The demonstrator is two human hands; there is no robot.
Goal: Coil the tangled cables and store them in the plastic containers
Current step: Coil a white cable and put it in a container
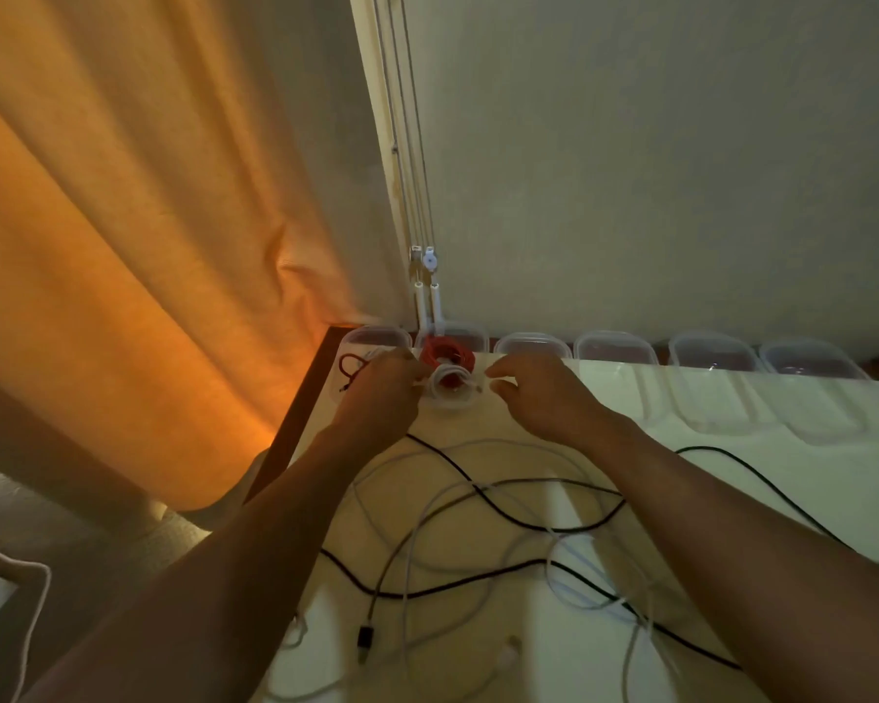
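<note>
A small white cable coil hangs between my hands at the far left of the table. My left hand pinches its left side. My right hand pinches the coil's loose white end. Right behind the white coil a red coiled cable lies in a clear plastic container. The leftmost container holds a dark red cable. A tangle of black cables and white cables sprawls over the table below my forearms.
Several more clear containers stand in a row along the wall at the table's back edge. Clear lids lie in front of them on the right. An orange curtain hangs at the left, by the table's dark edge.
</note>
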